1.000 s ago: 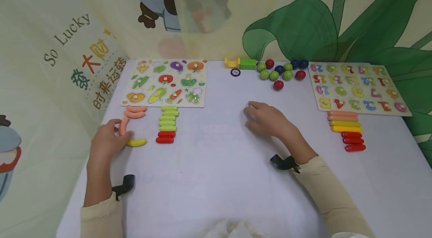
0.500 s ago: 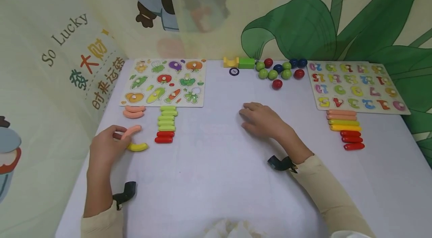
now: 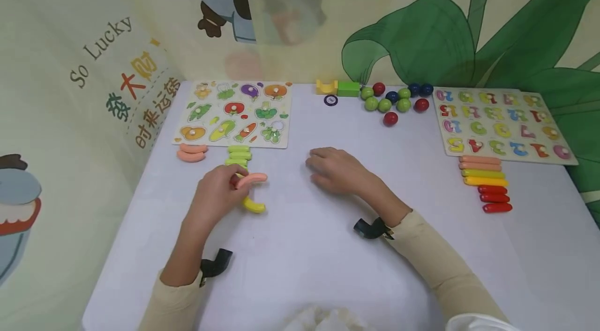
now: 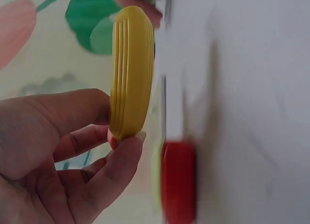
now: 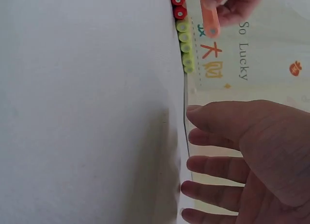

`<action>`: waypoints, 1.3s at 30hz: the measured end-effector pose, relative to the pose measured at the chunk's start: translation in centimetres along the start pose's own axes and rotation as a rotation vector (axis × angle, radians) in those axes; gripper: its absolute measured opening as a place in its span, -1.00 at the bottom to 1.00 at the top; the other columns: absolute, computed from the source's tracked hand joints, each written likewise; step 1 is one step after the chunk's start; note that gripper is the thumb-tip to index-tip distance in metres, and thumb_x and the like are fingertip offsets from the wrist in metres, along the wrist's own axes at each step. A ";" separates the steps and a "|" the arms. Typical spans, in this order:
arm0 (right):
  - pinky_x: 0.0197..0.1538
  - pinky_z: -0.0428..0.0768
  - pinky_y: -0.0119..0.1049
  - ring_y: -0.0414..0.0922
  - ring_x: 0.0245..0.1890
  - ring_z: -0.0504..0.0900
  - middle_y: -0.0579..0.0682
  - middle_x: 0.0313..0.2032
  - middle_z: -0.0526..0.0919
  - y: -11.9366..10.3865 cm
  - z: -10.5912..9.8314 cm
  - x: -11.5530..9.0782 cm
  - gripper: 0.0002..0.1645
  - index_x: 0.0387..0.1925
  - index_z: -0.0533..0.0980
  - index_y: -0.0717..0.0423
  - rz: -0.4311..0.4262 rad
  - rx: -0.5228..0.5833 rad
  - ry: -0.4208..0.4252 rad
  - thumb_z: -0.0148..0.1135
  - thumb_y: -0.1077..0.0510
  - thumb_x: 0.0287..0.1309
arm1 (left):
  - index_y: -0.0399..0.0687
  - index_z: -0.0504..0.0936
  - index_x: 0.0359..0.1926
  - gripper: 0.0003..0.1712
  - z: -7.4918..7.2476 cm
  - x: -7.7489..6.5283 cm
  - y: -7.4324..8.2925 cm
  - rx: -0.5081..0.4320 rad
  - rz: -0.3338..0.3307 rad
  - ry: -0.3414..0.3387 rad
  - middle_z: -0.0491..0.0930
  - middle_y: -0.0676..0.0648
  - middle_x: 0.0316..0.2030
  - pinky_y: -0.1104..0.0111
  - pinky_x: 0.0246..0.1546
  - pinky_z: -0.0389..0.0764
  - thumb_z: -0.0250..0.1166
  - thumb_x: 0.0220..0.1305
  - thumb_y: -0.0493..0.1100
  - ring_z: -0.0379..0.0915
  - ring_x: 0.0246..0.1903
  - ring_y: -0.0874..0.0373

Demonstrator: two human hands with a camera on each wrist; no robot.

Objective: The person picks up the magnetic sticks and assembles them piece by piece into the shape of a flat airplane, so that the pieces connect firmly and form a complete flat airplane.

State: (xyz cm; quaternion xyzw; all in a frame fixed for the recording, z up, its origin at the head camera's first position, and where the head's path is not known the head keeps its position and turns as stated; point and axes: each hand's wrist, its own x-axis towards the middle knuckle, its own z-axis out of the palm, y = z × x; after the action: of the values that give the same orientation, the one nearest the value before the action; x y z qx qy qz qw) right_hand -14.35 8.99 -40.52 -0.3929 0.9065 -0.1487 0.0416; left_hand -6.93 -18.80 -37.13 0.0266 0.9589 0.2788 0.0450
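Note:
My left hand [image 3: 213, 199] pinches two curved, sausage-like toy pieces above the table, one pink [image 3: 253, 179] and one yellow [image 3: 254, 206]. Up close in the left wrist view, the yellow piece has grooves along its side and sits between thumb and fingers; a red piece [image 4: 179, 183] lies below. In the head view the hand covers part of the light green pieces [image 3: 239, 152] and hides the red ones. My right hand [image 3: 337, 170] is held low over the table with fingers extended, holding nothing.
Two more pink pieces [image 3: 191, 152] lie below the vegetable puzzle board [image 3: 262, 140]. A number puzzle board [image 3: 487, 154] is at far right, with pink, yellow and red pieces [image 3: 494, 198] below it. Several coloured balls [image 3: 390, 119] and a green block [image 3: 349, 89] line the back.
My left hand has lifted the pink and yellow pieces and carried them right, over the green and red row. My right hand has shifted left.

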 end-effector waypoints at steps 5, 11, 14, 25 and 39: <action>0.13 0.31 -0.10 -0.01 0.13 0.35 0.08 0.11 0.42 0.2 0.3 0.0 -0.55 0.03 0.49 0.06 0.000 -0.003 0.007 0.18 0.00 0.11 | -0.12 0.58 -0.24 -0.77 2.6 2.5 2.2 0.027 0.029 -0.105 0.48 0.01 -0.54 0.35 -0.50 0.42 0.30 0.03 -0.19 0.36 -0.51 0.12; 0.12 0.31 -0.10 -0.01 0.12 0.34 0.05 0.09 0.44 0.3 0.6 0.6 -0.54 0.02 0.50 0.04 -0.004 0.019 -0.004 0.20 -0.04 0.09 | -0.13 0.56 -0.22 -0.76 4.5 4.4 3.6 0.062 0.036 -0.135 0.46 0.01 -0.55 0.35 -0.48 0.39 0.29 0.06 -0.15 0.35 -0.50 0.10; 0.07 0.35 -0.14 -0.04 0.07 0.36 0.01 0.04 0.47 0.1 0.8 1.3 -0.55 0.00 0.52 0.01 -0.009 0.022 -0.005 0.21 -0.07 0.07 | -0.13 0.54 -0.17 -0.72 4.9 4.9 4.1 0.075 0.039 -0.135 0.43 0.00 -0.52 0.37 -0.49 0.38 0.28 0.08 -0.13 0.33 -0.48 0.11; -0.24 0.37 -0.34 -0.19 -0.26 0.36 -0.14 -0.27 0.49 -0.5 1.0 3.6 -0.76 -0.24 0.63 -0.13 -0.008 0.020 0.024 0.28 -0.04 0.01 | -0.11 0.54 -0.03 -0.51 4.3 0.4 5.7 0.336 0.174 0.004 0.45 -0.11 -0.21 0.32 -0.38 0.51 0.31 0.05 0.05 0.35 -0.30 0.06; -0.28 0.39 -0.33 -0.19 -0.36 0.38 -0.14 -0.38 0.50 0.7 0.4 4.2 -0.78 -0.28 0.63 -0.03 0.078 -0.008 0.033 0.22 -0.02 0.09 | -0.20 0.37 0.18 -0.22 6.9 -4.4 6.8 0.448 0.367 -0.137 0.31 -0.20 0.13 0.23 -0.01 0.41 0.33 0.00 0.11 0.23 0.09 -0.03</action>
State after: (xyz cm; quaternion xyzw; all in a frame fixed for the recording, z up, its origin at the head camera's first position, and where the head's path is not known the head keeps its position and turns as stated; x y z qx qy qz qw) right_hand -17.62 6.27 -40.95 -0.3548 0.9224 -0.1498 0.0310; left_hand -1.70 -9.75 -39.02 0.2277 0.9704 0.0613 0.0513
